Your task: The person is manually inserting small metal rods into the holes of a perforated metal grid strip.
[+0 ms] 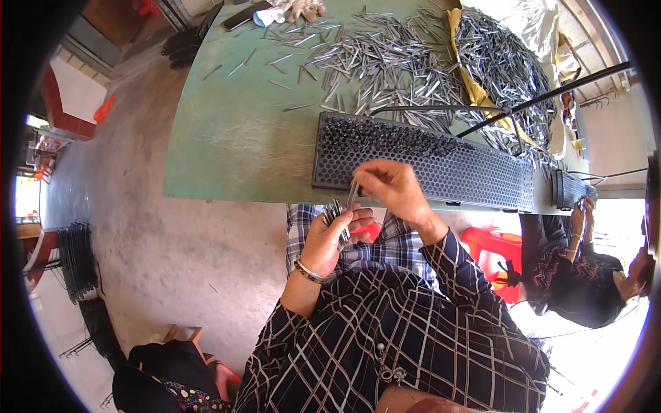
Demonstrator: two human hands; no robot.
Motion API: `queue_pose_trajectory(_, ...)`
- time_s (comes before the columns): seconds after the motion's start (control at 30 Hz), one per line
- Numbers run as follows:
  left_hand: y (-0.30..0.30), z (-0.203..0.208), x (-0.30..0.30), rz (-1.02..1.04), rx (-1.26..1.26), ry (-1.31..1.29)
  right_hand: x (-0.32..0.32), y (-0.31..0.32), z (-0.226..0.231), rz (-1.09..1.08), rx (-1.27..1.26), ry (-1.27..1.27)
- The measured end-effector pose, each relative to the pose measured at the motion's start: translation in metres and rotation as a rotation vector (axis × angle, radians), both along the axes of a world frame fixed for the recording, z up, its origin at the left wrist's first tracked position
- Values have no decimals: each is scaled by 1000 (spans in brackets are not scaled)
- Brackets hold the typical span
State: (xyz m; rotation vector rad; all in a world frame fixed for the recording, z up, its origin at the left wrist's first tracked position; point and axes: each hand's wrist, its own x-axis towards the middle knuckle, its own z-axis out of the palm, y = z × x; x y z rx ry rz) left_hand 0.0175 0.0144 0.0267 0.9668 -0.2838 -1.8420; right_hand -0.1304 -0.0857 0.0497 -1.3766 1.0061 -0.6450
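Observation:
My left hand (326, 241) is closed around a small bunch of thin metal rods (334, 210), just in front of the table edge. Above it, my right hand (397, 191) pinches one slim metal rod (353, 193) between thumb and fingertips, its lower end close to the left fingers. Directly behind the right hand lies a long black rack (475, 180) full of round holes. Dark pieces (385, 135) stand crowded in its back rows, while the front rows show bare holes.
Loose metal rods (385, 62) spread over the green table (234, 131), with a larger heap (499, 55) on yellow sheeting at right. A black metal frame (544, 93) crosses above the rack. Gloves (303, 9) lie at the far edge. A co-worker (578, 275) works at right beside a red stool (492, 251).

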Motion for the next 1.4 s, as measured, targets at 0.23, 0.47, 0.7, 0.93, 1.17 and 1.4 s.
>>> queue_pose_trajectory(0.23, 0, -5, 0, 9, 10, 4, 0, -35, 8, -167, -551, 158)
queue_pose_trajectory(0.47, 4, -5, -2, -35, 6, 28, 3, -43, -8, -107, -623, 156)
queue_pose_trajectory(0.7, 5, -7, -3, -55, 16, 43, 6, -42, -10, -150, -654, 177)
queue_pose_trajectory(0.93, 7, -8, -3, -59, 17, 58, 2, -48, -13, -68, -793, 135)
queue_pose_trajectory(1.17, 8, -8, -3, -63, 26, 60, 2, -44, -15, -143, -651, 115)
queue_pose_trajectory(1.4, 8, -11, -3, -26, 37, 79, 0, -43, -15, -96, -702, 104)
